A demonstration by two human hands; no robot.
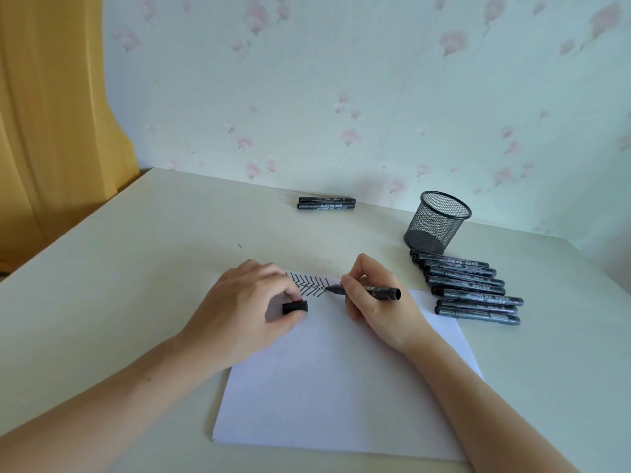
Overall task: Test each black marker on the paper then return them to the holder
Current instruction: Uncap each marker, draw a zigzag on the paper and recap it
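Note:
My right hand [374, 302] grips an uncapped black marker [375, 291], whose tip points left at a row of black zigzag strokes [312, 285] near the top edge of the white paper [327, 387]. My left hand [246, 302] rests on the paper and pinches the marker's black cap [294, 307] between thumb and fingers. The black mesh holder [437, 221] stands at the back right and looks empty. Several capped black markers [471, 288] lie side by side on the table just in front of the holder.
Two more black markers [326, 203] lie together by the wall at the back of the cream table [136, 268]. A yellow curtain [51, 114] hangs at the left. Flowered wallpaper lines the wall behind the table.

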